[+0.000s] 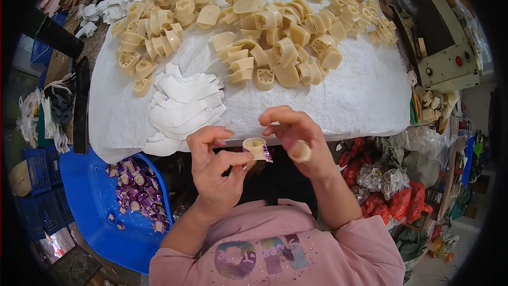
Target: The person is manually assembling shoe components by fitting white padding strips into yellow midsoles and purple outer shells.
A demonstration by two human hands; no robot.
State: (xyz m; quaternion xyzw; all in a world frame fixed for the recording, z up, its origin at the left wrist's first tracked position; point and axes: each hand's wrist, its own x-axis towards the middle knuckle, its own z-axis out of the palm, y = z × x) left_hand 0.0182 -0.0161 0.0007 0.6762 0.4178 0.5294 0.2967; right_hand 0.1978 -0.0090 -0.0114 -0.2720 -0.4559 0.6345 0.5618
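My left hand [219,167] pinches a small beige shoe heel [256,144] between thumb and fingers, in front of my chest. A shiny purple covering with a white back wraps part of its side. Close by on the right, my right hand [296,132] is raised with curved fingers apart, not touching the heel. A beige rounded piece [300,151] sits at its thumb; whether it covers the thumb is unclear. Beyond my hands, a fanned stack of white cut pieces [182,108] lies on the white cloth [349,108]. Bare beige heels [286,50] are heaped farther back.
To my left stands a blue tub [95,196] with purple-covered heels [138,188] inside. More white pieces [119,2] lie at the far left. Red and clear plastic bags [391,190] crowd the right side, below a machine box [450,69] with a red button.
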